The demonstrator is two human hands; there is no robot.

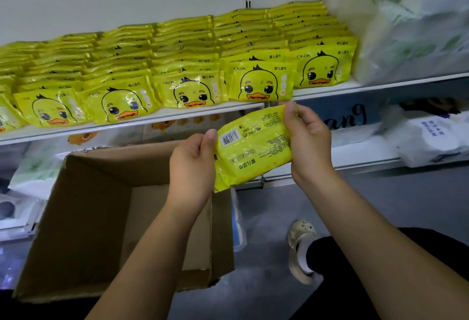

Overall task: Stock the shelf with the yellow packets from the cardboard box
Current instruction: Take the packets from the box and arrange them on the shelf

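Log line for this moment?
left hand, right hand: grip one yellow packet, barcode side showing | shelf: duck packets in rows | cardboard box: open

Tilted yellow packet just below shelf

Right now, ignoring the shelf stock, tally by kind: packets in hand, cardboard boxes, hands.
yellow packet, held: 1
cardboard box: 1
hands: 2, left hand and right hand, both pinching the packet
total: 4
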